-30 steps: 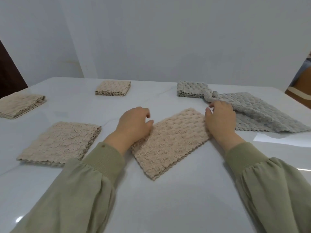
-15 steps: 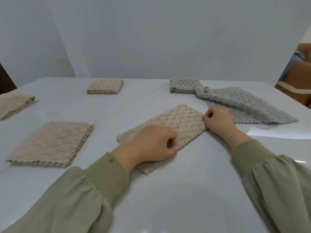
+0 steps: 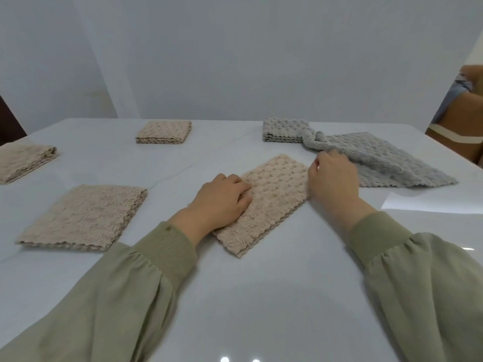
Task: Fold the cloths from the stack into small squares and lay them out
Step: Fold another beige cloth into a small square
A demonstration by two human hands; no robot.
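On the bench, left hand pressed the beige cloth with loose fingers, right hand curled at its edge, grip unclear.

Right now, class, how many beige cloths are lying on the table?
4. The middle cloth lies under the left hand; the near-left cloth; the far-left cloth, thick, perhaps several stacked; the far square.

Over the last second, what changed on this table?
The left hand slid along the beige waffle-textured folded cloth toward its near end, then back, and now presses its left side. The right hand stayed at its far right edge; the cloth kept its shape.
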